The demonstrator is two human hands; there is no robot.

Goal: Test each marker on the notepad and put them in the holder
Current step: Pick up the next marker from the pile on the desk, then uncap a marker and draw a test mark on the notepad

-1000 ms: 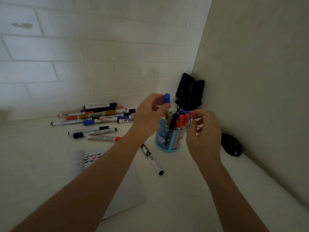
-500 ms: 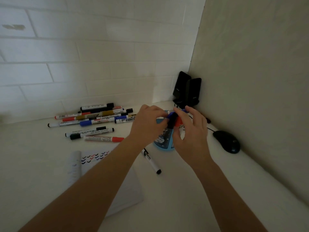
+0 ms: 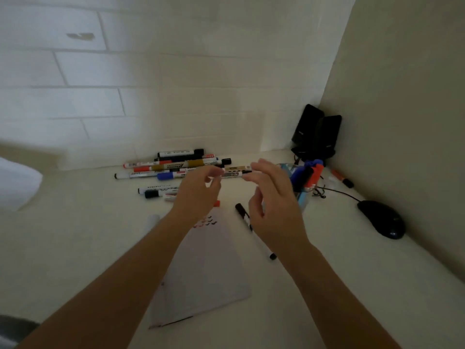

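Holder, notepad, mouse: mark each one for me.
holder (image 3: 303,199), head view, on its blue side wall.
notepad (image 3: 206,268), head view, on the bare middle of the page.
mouse (image 3: 381,219), head view, on top of its black shell.

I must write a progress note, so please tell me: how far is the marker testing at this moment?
Done: several capped markers stand in the blue holder, and the notepad bears small test marks. In hand: nothing, it seems; the left hand and right hand hover with loose fingers. Left: the pile of markers by the wall and a black marker beside the notepad.
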